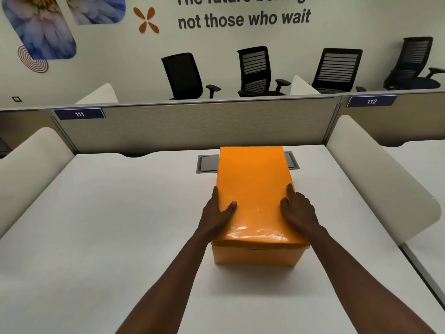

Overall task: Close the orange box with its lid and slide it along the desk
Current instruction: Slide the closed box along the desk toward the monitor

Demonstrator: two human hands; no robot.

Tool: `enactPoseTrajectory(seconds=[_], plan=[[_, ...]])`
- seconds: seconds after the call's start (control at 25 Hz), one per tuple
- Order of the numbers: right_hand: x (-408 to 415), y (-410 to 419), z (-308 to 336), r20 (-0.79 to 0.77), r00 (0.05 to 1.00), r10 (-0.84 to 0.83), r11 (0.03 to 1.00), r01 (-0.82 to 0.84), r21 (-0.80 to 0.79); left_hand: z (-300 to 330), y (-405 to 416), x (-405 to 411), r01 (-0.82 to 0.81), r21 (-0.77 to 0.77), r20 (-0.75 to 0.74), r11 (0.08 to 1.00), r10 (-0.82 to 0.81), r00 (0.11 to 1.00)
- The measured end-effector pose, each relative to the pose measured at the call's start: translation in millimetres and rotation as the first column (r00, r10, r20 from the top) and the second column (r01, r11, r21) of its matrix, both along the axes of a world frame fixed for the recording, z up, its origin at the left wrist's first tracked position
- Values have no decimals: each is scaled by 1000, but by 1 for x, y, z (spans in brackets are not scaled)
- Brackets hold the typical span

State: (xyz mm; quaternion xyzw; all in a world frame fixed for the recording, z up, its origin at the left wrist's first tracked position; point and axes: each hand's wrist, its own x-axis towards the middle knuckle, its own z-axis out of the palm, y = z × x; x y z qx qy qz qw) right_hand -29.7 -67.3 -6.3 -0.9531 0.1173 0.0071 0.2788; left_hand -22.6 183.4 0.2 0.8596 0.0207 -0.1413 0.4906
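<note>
Nearest the camera, two bare forearms are stretched forward over the white desk (101, 213), both aimed at the one object on it. The orange box (257, 256) is set near the middle of the desk, its short front wall turned toward the person, and the lid (255, 189) is already seated on top, its rim overhanging the body all along the front. The closing step is judged done, or as good as done.

The left hand (218, 212) is clamped on the lid's left edge, thumb laid flat on top and fingers wrapped down the side. The right hand (297, 209) is pressed on the right edge in mirror fashion, fingers spread over the top near that edge. Neither hand is wide open or fisted; both are closed on the lid from opposite sides. That paired hold is read as doing two jobs: the lid is squeezed home, and the box is kept square so it can be pushed without twisting.

Further on, the box's far end is seen lying over a grey cable hatch (207, 162) let into the desk. A slide straight ahead is soon blocked by the beige partition (168, 126), so a sideways path looks freer. Beyond the partition, black office chairs (255, 71) are lined up against a lettered wall.
</note>
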Motion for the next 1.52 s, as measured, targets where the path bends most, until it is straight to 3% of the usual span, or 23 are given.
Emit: enactPoseTrajectory(seconds=[0.12,0.28,0.44,0.56,0.92,1.04,1.2,1.32,1.52], plan=[[-2,-2,-5,-6,1000,5,998,-6,-61,-4,2,1,24,32,15,999,-24,1000],[-6,-1,-7,-37,999,9,999,-10,-35,-9,8,-1,81,-65,12,995,-81,997],[-14,-11,2,-93,995,41,965,-15,263,-12,14,-4,32,-178,-28,983,-37,999],[-28,-11,-6,-145,989,-40,942,85,324,-14,17,-6,-68,-280,-57,958,54,997],[-22,-19,-15,-154,988,-6,852,85,516,-18,12,-9,-53,-236,-55,970,41,998],[-23,-24,-5,-169,983,74,792,45,609,-20,14,-6,-52,-275,-54,960,38,998],[-38,-26,-8,-193,981,34,693,116,712,-24,17,-16,-98,-407,-127,908,50,991],[-45,-23,-15,-164,986,23,566,123,815,-32,20,-31,-95,-491,-153,866,22,988],[-49,-27,-32,-213,976,-37,383,211,899,-34,28,-37,-42,-485,-145,873,-33,989]])
